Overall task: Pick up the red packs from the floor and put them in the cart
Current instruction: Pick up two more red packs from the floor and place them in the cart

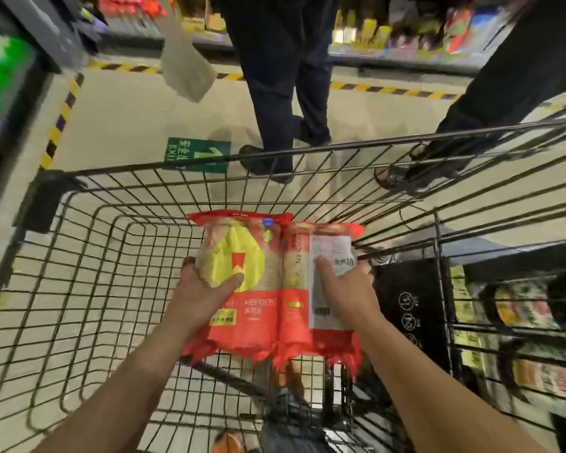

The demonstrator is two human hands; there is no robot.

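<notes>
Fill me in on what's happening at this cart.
A person is holding two red packs side by side over the basket of a wire shopping cart. The left hand grips the left red pack, and the right hand grips the right red pack. Neither pack has been let go yet. Two other people stand on the floor just beyond the cart's front.

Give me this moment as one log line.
phase: placing | left hand: grips left pack | right hand: grips right pack | both: side by side over cart
</notes>
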